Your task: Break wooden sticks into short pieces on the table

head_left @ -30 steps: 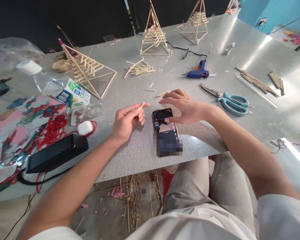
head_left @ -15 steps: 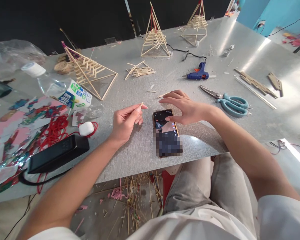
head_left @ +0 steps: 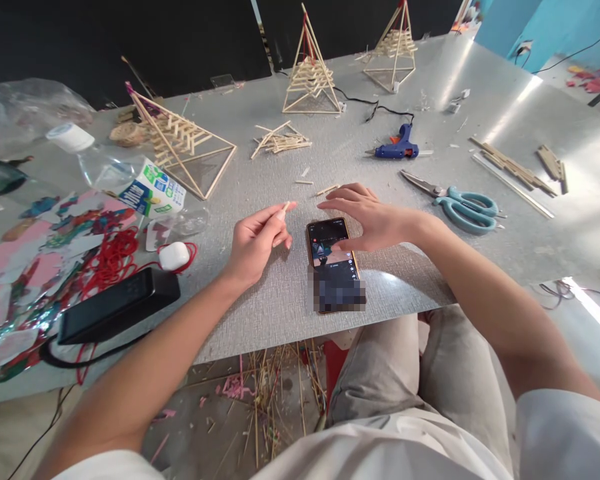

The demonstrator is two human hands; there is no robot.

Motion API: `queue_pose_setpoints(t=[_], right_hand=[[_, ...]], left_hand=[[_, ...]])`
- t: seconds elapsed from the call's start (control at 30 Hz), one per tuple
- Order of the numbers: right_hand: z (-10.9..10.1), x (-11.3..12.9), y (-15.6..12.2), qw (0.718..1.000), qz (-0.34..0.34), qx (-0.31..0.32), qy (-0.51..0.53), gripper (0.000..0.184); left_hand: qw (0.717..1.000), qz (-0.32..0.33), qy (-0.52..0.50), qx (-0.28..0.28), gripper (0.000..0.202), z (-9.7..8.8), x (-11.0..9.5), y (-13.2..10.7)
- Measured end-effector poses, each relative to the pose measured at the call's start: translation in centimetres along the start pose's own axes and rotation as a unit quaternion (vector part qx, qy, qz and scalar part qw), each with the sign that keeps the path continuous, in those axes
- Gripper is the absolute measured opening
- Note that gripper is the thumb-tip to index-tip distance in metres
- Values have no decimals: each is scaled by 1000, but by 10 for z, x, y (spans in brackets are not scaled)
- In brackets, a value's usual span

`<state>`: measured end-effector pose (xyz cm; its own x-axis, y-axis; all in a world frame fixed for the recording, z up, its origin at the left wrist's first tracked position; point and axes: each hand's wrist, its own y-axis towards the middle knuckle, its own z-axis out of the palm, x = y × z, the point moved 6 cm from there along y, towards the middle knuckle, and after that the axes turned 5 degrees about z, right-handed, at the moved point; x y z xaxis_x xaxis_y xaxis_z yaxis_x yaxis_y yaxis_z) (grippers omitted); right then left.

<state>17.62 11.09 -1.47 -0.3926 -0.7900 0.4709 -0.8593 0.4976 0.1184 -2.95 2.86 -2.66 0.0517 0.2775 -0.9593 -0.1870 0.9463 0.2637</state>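
Note:
Between thumb and fingers, my left hand pinches a short wooden stick just above the table. My right hand is open, its fingers spread over the upper right of a phone that lies face up with its screen lit; whether the thumb touches the screen I cannot tell. Beyond the right fingertips rests a short loose stick, with another stick piece farther left. A small pile of cut sticks lies past both hands.
Stick pyramids stand at the left, middle and back right. A blue glue gun and scissors lie to the right, near longer sticks. A plastic bottle, red cord and black device occupy the left.
My left hand has shifted slightly right with the stick. My right hand stays over the phone, almost unmoved, and the picture on its screen has changed a little.

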Motion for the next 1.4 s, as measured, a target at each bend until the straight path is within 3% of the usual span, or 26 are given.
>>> queue_pose_setpoints(t=[0.4, 0.67, 1.03, 1.23, 1.4], right_hand=[[-6, 0, 2, 1000, 6, -30, 3, 72], [-4, -1, 2, 999, 1, -37, -8, 71], [-6, 3, 0, 999, 24, -20, -12, 74], [-1, 1, 0, 999, 27, 2, -24, 81], [-8, -4, 2, 995, 39, -75, -48, 74]], left_hand=[[992, -70, -43, 100, 29, 8, 4, -3], [989, -87, -63, 105, 47, 9, 4, -4], [983, -100, -68, 140, 42, 17, 7, -8], [985, -93, -62, 127, 34, 16, 9, -7], [988, -84, -56, 115, 28, 14, 5, -5]])
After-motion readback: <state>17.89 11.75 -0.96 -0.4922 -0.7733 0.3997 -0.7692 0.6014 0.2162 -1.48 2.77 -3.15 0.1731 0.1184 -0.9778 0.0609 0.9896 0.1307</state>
